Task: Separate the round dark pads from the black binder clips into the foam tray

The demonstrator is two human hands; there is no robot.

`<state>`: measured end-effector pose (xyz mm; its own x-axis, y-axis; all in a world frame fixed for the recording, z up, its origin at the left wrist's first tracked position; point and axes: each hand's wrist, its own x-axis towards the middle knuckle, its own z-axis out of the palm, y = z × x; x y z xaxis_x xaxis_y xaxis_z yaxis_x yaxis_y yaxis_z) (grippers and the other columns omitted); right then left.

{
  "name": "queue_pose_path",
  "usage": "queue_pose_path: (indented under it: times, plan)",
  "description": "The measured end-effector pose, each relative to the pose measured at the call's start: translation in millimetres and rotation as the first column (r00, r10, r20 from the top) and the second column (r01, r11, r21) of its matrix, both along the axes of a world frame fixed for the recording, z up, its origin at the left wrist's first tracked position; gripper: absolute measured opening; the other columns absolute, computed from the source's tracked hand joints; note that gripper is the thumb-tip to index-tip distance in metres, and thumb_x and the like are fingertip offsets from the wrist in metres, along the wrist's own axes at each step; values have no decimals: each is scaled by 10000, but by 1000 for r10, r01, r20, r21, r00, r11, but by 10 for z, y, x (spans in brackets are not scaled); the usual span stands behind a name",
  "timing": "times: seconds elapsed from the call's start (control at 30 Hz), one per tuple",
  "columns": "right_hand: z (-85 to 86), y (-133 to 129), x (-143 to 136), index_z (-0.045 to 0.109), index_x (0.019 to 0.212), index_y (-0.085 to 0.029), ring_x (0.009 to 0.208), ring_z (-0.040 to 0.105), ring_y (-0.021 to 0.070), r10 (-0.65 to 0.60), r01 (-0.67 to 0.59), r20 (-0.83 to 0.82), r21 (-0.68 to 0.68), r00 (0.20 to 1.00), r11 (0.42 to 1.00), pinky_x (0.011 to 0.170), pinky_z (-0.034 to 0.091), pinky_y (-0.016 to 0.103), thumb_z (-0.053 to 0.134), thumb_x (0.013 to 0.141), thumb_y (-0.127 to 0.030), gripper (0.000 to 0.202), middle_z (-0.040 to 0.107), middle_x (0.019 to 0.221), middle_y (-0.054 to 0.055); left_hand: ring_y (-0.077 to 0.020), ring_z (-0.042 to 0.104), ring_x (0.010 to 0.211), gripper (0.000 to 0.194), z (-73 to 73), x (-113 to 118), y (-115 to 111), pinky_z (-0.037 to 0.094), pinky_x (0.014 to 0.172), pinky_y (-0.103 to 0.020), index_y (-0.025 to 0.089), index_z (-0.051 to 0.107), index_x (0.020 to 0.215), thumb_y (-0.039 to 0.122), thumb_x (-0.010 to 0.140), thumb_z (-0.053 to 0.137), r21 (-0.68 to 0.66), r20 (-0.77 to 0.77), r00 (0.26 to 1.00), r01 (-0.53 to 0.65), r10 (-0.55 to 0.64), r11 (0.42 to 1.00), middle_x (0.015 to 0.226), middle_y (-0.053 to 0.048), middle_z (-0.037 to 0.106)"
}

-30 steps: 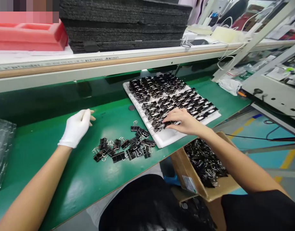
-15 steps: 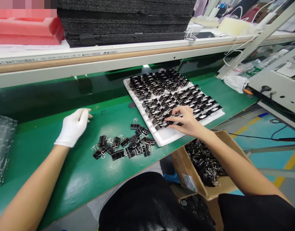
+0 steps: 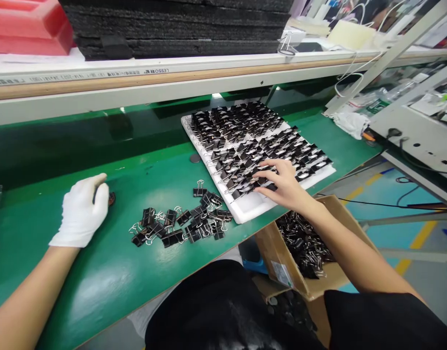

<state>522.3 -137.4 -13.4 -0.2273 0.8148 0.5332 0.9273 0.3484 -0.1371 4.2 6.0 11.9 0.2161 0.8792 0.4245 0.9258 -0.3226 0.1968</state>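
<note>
My left hand (image 3: 83, 209), in a white glove with bare fingertips, is at the left of the green bench. Its fingers curl around a small dark round piece (image 3: 111, 199), mostly hidden by the glove. Over the near-left part of a white foam tray (image 3: 252, 211), my bare right hand (image 3: 282, 182) has its thumb and fingers apart. Its fingertips are among the rows of black binder clips (image 3: 241, 124) standing on that tray; whether they touch one is unclear. Between my hands lies a loose heap of binder clips (image 3: 199, 211) with silver wire handles.
A flat dark disc (image 3: 195, 158) lies left of the tray. Below the bench edge stands a cardboard box (image 3: 278, 253) of binder clips, with dark discs (image 3: 291, 311) beside it. A shelf edge (image 3: 136, 82) crosses above the bench, bearing black foam sheets (image 3: 180, 29).
My left hand has moved left and lower, and the dark piece now shows at its fingers. My right hand has shifted slightly right over the tray, its thumb and fingers a little wider apart.
</note>
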Motion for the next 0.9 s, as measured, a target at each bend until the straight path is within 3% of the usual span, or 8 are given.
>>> queue_pose_path:
  times: [0.2, 0.27, 0.33, 0.4, 0.5, 0.57, 0.67, 0.9]
  plan:
    - [-83, -313, 148, 657, 1230, -262, 1181, 581, 348, -212, 216, -39, 135, 976, 967, 1047, 391, 548, 603, 975, -493, 348, 629, 1238, 139, -424, 536, 1392, 740, -46, -3, -122, 466, 1091, -607, 145, 556, 1487, 630, 976, 330, -29, -159, 987, -42, 37, 999, 1485, -203, 600]
    - [-290, -525, 332, 652, 1262, -259, 1141, 595, 376, -370, 402, -158, 351, 916, 845, 1032, 395, 617, 517, 991, -482, 376, 617, 1171, 158, -447, 525, 1382, 814, -79, -49, -180, 476, 1050, -622, 158, 479, 1547, 691, 936, 412, -52, -240, 970, -44, 30, 998, 1538, -202, 554]
    - [-639, -781, 542, 635, 1323, -271, 1185, 559, 439, -484, 603, -360, 521, 797, 604, 1004, 393, 705, 471, 976, -505, 450, 570, 1205, 195, -450, 517, 1372, 797, -109, -102, -221, 465, 1052, -620, 196, 488, 1545, 702, 931, 449, -83, -295, 955, -46, 20, 996, 1563, -171, 542]
    - [-1102, -1062, 712, 597, 1410, -289, 1277, 492, 518, -646, 817, -499, 347, 577, 461, 1028, 317, 786, 534, 912, -561, 571, 519, 1304, 229, -417, 527, 1359, 664, -131, -144, -236, 444, 1089, -585, 238, 575, 1476, 644, 971, 433, -106, -279, 960, -32, 1, 994, 1527, -126, 588]
    - [-1849, -1464, 790, 502, 1529, -335, 1469, 316, 582, -921, 915, -363, -304, 145, 264, 1043, 274, 800, 555, 847, -643, 751, 345, 1582, 272, -355, 561, 1331, 564, -140, -174, -220, 431, 1135, -510, 255, 636, 1409, 568, 989, 427, -143, -186, 981, 28, -54, 989, 1435, -105, 656]
    - [-2255, -1660, 721, 551, 1492, -284, 1541, 231, 551, -988, 780, -71, -607, 134, 149, 1108, 239, 793, 460, 877, -644, 719, 352, 1607, 278, -349, 569, 1326, 594, -127, -174, -201, 437, 1139, -505, 238, 607, 1439, 566, 971, 443, -168, -149, 986, 46, -71, 985, 1420, -121, 661]
    - [-2581, -1763, 542, 608, 1408, -144, 1583, 201, 459, -937, 714, 190, -695, 292, 81, 1147, 282, 736, 349, 940, -490, 637, 478, 1508, 317, -372, 566, 1330, 647, -86, -161, -180, 450, 1129, -531, 219, 556, 1482, 575, 948, 474, -181, -146, 988, 30, -57, 983, 1414, -145, 660]
    - [-2474, -1569, 431, 615, 1351, -15, 1556, 267, 418, -926, 734, 243, -677, 288, 51, 1083, 386, 661, 422, 873, -180, 541, 513, 1452, 383, -376, 601, 1315, 669, 8, -118, -170, 479, 1124, -532, 195, 533, 1480, 577, 932, 506, -162, -165, 985, 20, -47, 987, 1390, -165, 671]
